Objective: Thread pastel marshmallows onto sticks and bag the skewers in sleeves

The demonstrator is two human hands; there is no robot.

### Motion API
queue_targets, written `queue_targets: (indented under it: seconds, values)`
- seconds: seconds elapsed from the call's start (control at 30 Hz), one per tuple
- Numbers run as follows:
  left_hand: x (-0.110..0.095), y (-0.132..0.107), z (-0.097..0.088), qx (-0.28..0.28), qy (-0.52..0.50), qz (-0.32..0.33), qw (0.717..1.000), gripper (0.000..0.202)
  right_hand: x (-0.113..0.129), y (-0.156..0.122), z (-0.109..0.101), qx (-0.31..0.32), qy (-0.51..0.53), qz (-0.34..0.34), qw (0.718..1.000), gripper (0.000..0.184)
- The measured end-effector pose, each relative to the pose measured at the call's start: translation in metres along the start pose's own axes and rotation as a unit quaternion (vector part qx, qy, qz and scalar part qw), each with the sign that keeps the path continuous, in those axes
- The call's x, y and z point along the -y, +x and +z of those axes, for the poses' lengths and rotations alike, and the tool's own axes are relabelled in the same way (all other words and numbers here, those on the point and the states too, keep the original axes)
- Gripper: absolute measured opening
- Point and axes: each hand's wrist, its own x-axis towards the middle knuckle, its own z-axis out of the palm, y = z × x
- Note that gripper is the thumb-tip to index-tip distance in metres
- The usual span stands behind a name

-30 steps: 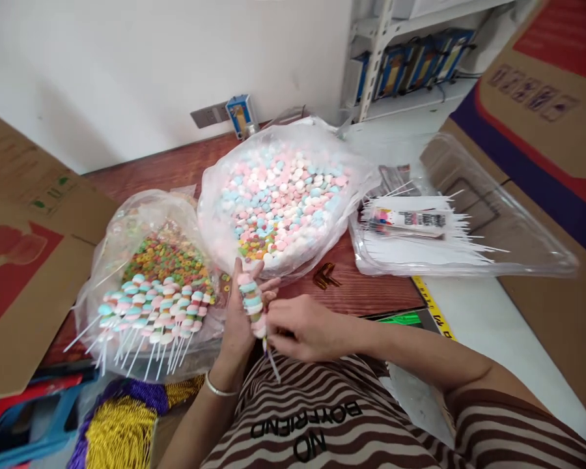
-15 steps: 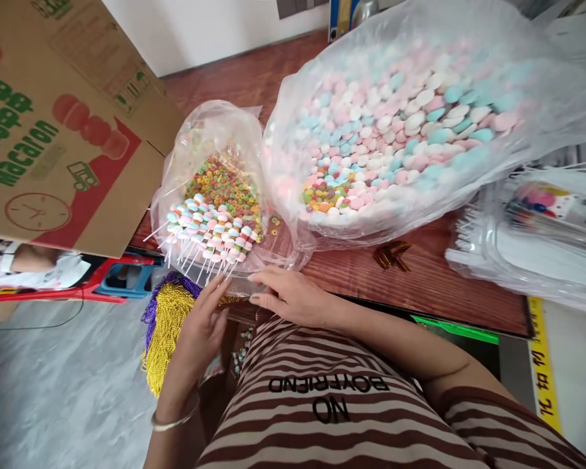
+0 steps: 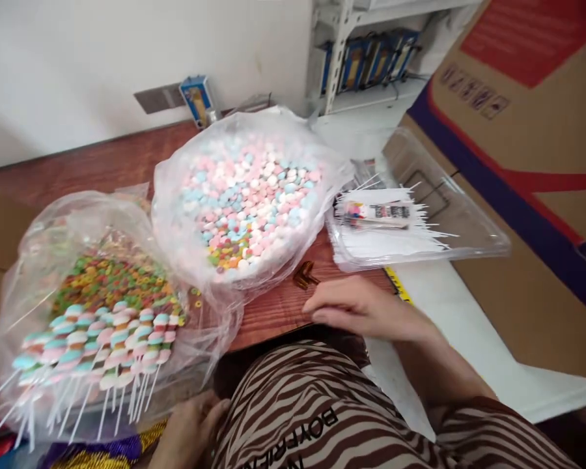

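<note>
Shiny brown-gold strips [image 3: 304, 275] lie on the reddish wood-grain table [image 3: 273, 312], just beside your right hand [image 3: 361, 308], fingers loosely curled, slightly parted, nothing visible held. Your left hand [image 3: 188, 423] sits low, grip unclear; pastel white-sticked candy skewers [image 3: 120, 335] lie on a clear plastic bag [image 3: 73, 212].

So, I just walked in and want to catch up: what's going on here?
A person's right hand is at the front edge of the table, near some brown strips, with nothing visible in its grasp. The left hand is lower, beside the striped shirt; its grasp is unclear. Filled sticks lie before small coloured rings; loose pastel sweets are in a big bag.
</note>
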Motion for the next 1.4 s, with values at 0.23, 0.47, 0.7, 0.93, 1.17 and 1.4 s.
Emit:
queue_targets:
  seconds: [0.23, 0.47, 0.7, 0.93, 1.17, 1.4]
  values:
    - [-0.112, 0.03, -0.045, 0.108, -0.027, 0.162, 0.98, 0.021, -0.067, -0.001, -0.111, -0.123, -0.505, 0.365, 0.773, 0.033]
    - [-0.111, 0.053, -0.032, 0.079, -0.044, 0.198, 0.976, 0.041, -0.104, 0.013, -0.111, -0.055, -0.521, 0.368, 0.768, 0.035]
    - [-0.108, 0.05, -0.025, 0.079, -0.039, 0.191, 0.978, 0.043, -0.112, 0.011, -0.114, -0.092, -0.482, 0.36, 0.794, 0.028]
    - [-0.115, 0.046, -0.027, 0.082, -0.074, 0.222, 0.969, 0.042, -0.123, 0.001, -0.136, -0.188, -0.38, 0.344, 0.838, 0.016]
    - [-0.142, 0.049, -0.028, 0.143, -0.316, 0.228, 0.91, 0.04, -0.077, -0.002, -0.083, -0.403, -0.124, 0.056, 0.905, 0.021]
    - [-0.157, 0.064, -0.046, 0.162, -0.647, 0.133, 0.733, 0.081, -0.028, 0.018, 0.03, -0.147, -0.298, -0.309, 0.891, 0.017]
